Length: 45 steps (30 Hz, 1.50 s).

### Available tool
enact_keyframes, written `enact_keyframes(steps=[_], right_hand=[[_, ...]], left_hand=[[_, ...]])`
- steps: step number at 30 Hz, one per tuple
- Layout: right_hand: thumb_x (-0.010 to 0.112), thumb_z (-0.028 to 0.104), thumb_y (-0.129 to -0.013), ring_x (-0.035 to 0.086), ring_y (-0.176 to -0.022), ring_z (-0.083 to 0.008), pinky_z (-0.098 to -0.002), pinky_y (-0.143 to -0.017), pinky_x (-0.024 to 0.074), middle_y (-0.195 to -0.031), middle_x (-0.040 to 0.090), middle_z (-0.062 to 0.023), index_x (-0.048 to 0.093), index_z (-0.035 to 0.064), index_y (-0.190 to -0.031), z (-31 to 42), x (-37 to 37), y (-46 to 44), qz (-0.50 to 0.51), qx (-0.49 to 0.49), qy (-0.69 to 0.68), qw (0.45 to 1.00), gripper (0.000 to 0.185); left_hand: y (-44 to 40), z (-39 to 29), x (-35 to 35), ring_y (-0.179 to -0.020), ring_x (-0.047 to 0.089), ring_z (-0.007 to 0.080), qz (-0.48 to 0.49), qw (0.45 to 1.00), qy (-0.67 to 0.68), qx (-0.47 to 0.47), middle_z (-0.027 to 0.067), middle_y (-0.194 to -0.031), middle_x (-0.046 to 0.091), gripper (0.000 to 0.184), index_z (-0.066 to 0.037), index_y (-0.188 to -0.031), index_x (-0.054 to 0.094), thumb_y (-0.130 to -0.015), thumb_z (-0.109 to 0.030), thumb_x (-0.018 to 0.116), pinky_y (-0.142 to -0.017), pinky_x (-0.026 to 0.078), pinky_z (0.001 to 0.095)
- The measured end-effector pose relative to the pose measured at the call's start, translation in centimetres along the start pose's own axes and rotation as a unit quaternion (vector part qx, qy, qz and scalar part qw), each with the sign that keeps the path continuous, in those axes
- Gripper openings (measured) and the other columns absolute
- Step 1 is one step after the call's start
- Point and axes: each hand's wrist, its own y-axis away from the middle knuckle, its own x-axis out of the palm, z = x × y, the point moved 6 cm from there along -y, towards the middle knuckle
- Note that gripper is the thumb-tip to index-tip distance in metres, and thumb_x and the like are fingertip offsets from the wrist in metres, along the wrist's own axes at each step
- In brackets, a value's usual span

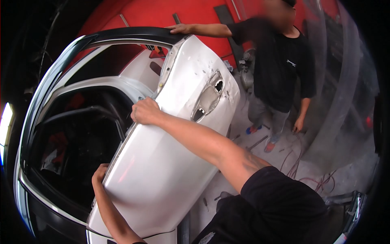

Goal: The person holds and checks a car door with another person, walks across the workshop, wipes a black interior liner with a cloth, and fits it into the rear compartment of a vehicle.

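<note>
A white car door (158,162) with an empty window frame stands before me. My right hand (145,111) is wrapped over the door's upper edge, near the middle, its fingers curled to the inner side. Lower left, my left hand (100,174) holds the same edge, its fingertips hidden behind it. The door handle recess (208,99) has dark holes and scuffed paint around it. A black strip runs along the window frame (140,33).
A co-worker in a black shirt (276,69) stands at the upper right, one hand (180,29) on the window frame's corner. Reddish cables (321,181) and tools lie on the grey floor. Plastic sheeting (345,81) hangs at the right; a red wall (152,14) stands behind.
</note>
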Motion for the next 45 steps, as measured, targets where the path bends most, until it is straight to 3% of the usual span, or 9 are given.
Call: enact_keyframes(steps=[9, 12, 18, 22, 30, 33, 37, 41, 45], right_hand=[[0.06, 0.025, -0.079, 0.068, -0.079, -0.0278, -0.04, -0.076, 0.0472, -0.077, 0.071, -0.0089, 0.076, 0.0159, -0.071, 0.1, 0.5, -0.1, 0.018, 0.001, 0.005, 1.0, 0.02], [0.059, 0.022, -0.08, 0.068, -0.081, -0.0283, -0.0407, -0.075, 0.0478, -0.078, 0.072, -0.009, 0.076, 0.0152, -0.072, 0.4, 0.0, 0.2, 0.017, 0.006, -0.002, 1.0, 0.02], [0.061, 0.026, -0.079, 0.068, -0.077, -0.0277, -0.0398, -0.076, 0.0468, -0.077, 0.071, -0.0088, 0.076, 0.0166, -0.071, 0.3, 0.3, 0.1, 0.015, -0.005, -0.001, 1.0, 0.02], [0.059, 0.026, -0.08, 0.068, -0.077, -0.0287, -0.041, -0.076, 0.0473, -0.078, 0.071, -0.0099, 0.075, 0.0151, -0.071, 0.5, 0.0, 0.1, 0.03, -0.02, 0.021, 0.999, 0.021], [0.057, 0.028, -0.083, 0.068, -0.078, -0.0317, -0.0416, -0.078, 0.049, -0.074, 0.07, -0.0152, 0.073, 0.008, -0.07, 0.4, -0.1, -0.1, 0.008, -0.028, 0.002, 1.0, 0.029], [0.063, 0.027, -0.079, 0.069, -0.073, -0.0308, -0.0424, -0.091, 0.0475, -0.072, 0.07, -0.0137, 0.075, 0.0134, -0.069, -0.1, -0.1, -0.1, -0.02, 0.013, -0.041, 0.999, 0.021], [0.058, 0.028, -0.081, 0.068, -0.075, -0.0328, -0.0414, -0.077, 0.0492, -0.075, 0.07, -0.0154, 0.072, 0.0077, -0.07, 0.2, -0.5, 0.2, -0.003, -0.009, -0.021, 1.0, 0.027], [0.058, 0.025, -0.08, 0.067, -0.075, -0.0324, -0.0403, -0.076, 0.0483, -0.071, 0.068, -0.014, 0.071, 0.0083, -0.067, 0.0, -0.3, 0.1, -0.003, -0.001, -0.024, 1.0, 0.025], [0.058, 0.024, -0.08, 0.067, -0.073, -0.0328, -0.0414, -0.074, 0.0496, -0.072, 0.068, -0.0146, 0.071, 0.0081, -0.067, 0.1, -0.2, 0.0, -0.005, -0.008, -0.011, 1.0, 0.024]], left_hand=[[3.0, -2.7, 0.0, -0.095, 0.066, 0.0244, -0.07, 0.997, 0.005, 0.01, 0.0179, -0.105, 0.071, 0.055, 0.005, -0.114, 0.068, -0.07, -0.028, 0.073, -0.086, 0.05, 0.0337], [1.4, -1.1, -0.1, -0.104, 0.062, 0.0271, 0.0, 1.0, -0.006, 0.004, 0.0191, -0.115, 0.066, 0.062, 0.006, -0.121, 0.063, -0.073, -0.031, 0.074, -0.092, 0.048, 0.0358], [0.6, 0.5, -0.5, -0.096, 0.065, 0.025, -0.068, 0.997, -0.021, 0.001, 0.0166, -0.105, 0.07, 0.057, 0.008, -0.117, 0.065, -0.072, -0.026, 0.073, -0.089, 0.049, 0.0348], [2.4, -2.5, 0.4, -0.086, 0.065, 0.0218, -0.024, 1.0, 0.005, 0.011, 0.0147, -0.094, 0.072, 0.048, 0.004, -0.111, 0.07, -0.071, -0.022, 0.068, -0.081, 0.051, 0.0332], [3.2, -4.1, 0.4, -0.089, 0.067, 0.0232, -0.034, 0.999, -0.027, 0.01, 0.0156, -0.097, 0.072, 0.047, 0.004, -0.111, 0.07, -0.072, -0.021, 0.067, -0.086, 0.05, 0.0328], [2.8, -3.1, 0.3, -0.089, 0.067, 0.0228, -0.029, 0.999, -0.034, -0.001, 0.0149, -0.098, 0.073, 0.047, 0.004, -0.111, 0.07, -0.072, -0.022, 0.068, -0.086, 0.05, 0.0326], [5.3, -6.0, 0.6, -0.09, 0.067, 0.0237, -0.069, 0.997, -0.018, -0.031, 0.0141, -0.097, 0.073, 0.048, 0.002, -0.112, 0.071, -0.071, -0.025, 0.07, -0.088, 0.05, 0.0329], [-1.4, 4.3, -0.7, -0.101, 0.066, 0.0293, -0.068, 0.997, -0.024, -0.022, 0.0175, -0.108, 0.071, 0.053, -0.001, -0.115, 0.07, -0.071, -0.028, 0.071, -0.093, 0.048, 0.0345], [-0.8, 3.3, -0.4, -0.104, 0.066, 0.0291, -0.041, 0.999, -0.022, -0.021, 0.0176, -0.112, 0.07, 0.052, -0.001, -0.117, 0.069, -0.072, -0.027, 0.069, -0.095, 0.047, 0.0337]])
